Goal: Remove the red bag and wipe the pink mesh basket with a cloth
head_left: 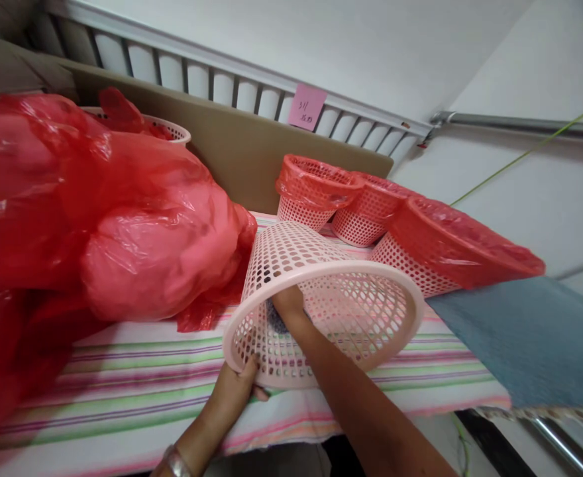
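A pale pink perforated basket [296, 255] lies on its side on the striped cloth, its wide mouth facing me. My left hand [239, 387] grips the lower left of its rim, thumb showing at the front. Inside the basket, against its left wall, my right hand [289, 305] is closed on a dark grey cloth [275, 319]. My right forearm reaches in through the mouth.
Red plastic bags [162, 238] are heaped at the left, with another basket [175, 131] behind them. Three baskets lined with red bags [316, 185] stand at the back right. A blue-grey mat [530, 338] covers the right side. Behind runs a cardboard panel [242, 149] below a white railing.
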Tool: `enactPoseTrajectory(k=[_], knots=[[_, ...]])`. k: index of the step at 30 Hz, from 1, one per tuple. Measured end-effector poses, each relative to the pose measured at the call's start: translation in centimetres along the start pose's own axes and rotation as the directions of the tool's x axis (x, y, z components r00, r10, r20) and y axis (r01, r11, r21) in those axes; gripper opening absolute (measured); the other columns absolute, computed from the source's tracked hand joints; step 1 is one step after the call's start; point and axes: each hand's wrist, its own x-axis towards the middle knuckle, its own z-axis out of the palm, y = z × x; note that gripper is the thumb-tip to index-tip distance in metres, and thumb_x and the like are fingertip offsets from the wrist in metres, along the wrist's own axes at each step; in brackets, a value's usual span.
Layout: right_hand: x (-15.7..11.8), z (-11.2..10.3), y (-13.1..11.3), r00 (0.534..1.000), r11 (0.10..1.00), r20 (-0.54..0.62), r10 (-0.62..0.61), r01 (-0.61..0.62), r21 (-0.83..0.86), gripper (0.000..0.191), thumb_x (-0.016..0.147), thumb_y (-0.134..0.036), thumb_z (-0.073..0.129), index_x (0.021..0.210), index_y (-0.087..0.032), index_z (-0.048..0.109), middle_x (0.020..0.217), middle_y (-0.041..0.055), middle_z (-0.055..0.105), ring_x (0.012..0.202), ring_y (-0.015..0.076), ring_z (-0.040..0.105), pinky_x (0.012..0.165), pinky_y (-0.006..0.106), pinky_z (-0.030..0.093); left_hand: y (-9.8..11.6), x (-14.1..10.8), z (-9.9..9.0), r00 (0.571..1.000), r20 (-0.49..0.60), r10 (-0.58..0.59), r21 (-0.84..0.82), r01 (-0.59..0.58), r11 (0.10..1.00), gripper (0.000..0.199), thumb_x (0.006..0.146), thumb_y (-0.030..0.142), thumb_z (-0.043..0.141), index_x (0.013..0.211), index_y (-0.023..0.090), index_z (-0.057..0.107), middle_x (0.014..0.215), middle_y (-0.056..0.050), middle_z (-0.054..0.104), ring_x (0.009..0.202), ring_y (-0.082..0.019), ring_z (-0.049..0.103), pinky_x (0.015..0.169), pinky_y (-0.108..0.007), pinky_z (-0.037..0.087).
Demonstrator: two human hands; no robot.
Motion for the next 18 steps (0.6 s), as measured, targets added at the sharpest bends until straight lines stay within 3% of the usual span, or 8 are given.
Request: enactPoseTrajectory(k=[4,8,10,13,18], knots=[[-5.2,-0.5,-0.2,1.0,0.998,0.006,-0.026,0.026,-0.056,0.035,0.085,-0.019,0.047,0.119,-0.022,0.053,0.11,0.0094,0.056,0.099,0.0218,0.054,0.079,0.028,0.04,-0.1,0.0,0.1,1.0,0.002,-0.004,-0.031,0.004,1.0,0.054,0.083,0.039,0.052,0.129,0.011,0.043,0.104,-0.014,0.07,0.04,-0.013,0.063,0.039,-0.023,0.047],[-10.9,-1.4,0.4,0.995,0.994,0.015,-0.095,0.096,-0.055,0.03,0.08,-0.016,0.051,0.108,-0.024,0.058,0.106,0.0068,0.056,0.098,0.0211,0.053,0.079,0.027,0.04,0.4,-0.4,0.4,0.994,-0.082,0.078,-0.017,-0.08,0.997,0.047,0.08,0.033,0.056,0.123,0.013,0.052,0.115,-0.014,0.066,0.059,-0.015,0.068,0.042,-0.02,0.049],[-12.8,-1.6,1.0,0.991,0.991,0.017,-0.13,0.131,-0.03,0.027,0.079,-0.016,0.052,0.104,-0.025,0.058,0.104,0.0056,0.056,0.097,0.0203,0.053,0.079,0.026,0.04,0.7,-0.7,0.5,0.993,-0.079,0.093,0.006,-0.093,0.996,0.046,0.08,0.03,0.055,0.123,0.013,0.052,0.111,-0.012,0.068,0.055,-0.013,0.067,0.041,-0.019,0.049],[-13.8,-1.7,1.6,0.988,0.988,-0.003,-0.156,0.156,-0.014,0.027,0.079,-0.017,0.053,0.104,-0.025,0.058,0.103,0.005,0.055,0.097,0.0199,0.053,0.08,0.026,0.04,1.0,-0.9,0.2,0.997,-0.05,0.052,0.03,-0.05,0.998,0.048,0.082,0.032,0.055,0.126,0.012,0.049,0.088,-0.008,0.073,0.036,-0.009,0.057,0.034,-0.019,0.046],[-13.9,-1.9,1.3,0.989,0.988,0.011,-0.147,0.147,-0.054,0.024,0.078,-0.019,0.055,0.102,-0.025,0.058,0.101,0.0047,0.055,0.096,0.0208,0.054,0.077,0.026,0.041,1.5,-0.7,-1.1,0.985,-0.175,0.004,0.031,0.002,1.0,0.05,0.084,0.036,0.055,0.127,0.011,0.048,0.063,-0.004,0.07,0.035,-0.015,0.059,0.033,-0.022,0.048]])
